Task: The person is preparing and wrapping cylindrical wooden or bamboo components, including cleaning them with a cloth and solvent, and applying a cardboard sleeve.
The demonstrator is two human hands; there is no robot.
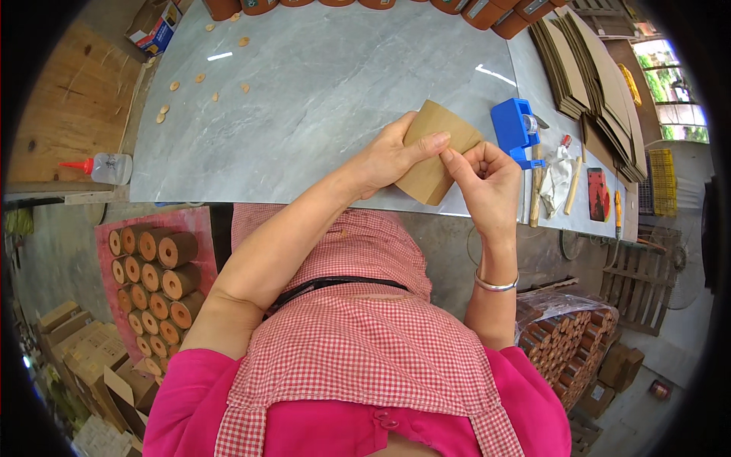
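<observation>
Above the near edge of the grey marbled table (327,99), both hands hold a tan, smooth-faced piece (426,179) that looks like a rolled sheet or a cylinder; its exact kind is unclear. My left hand (392,156) is closed round its left side, thumb pressed on the front. With thumb and fingertips, my right hand (491,179) pinches the piece at its right edge. The pinching fingertips are partly hidden. Just right of it stands a blue tape dispenser (509,126) with a clear roll.
Tools and a white cloth (558,174) lie right of the dispenser, below stacked flat cardboard (594,84). Small wooden discs (199,78) are scattered at left, near a red-tipped bottle (112,168). Brown canisters (377,4) line the far edge. Stacked cylinders (156,263) stand below left.
</observation>
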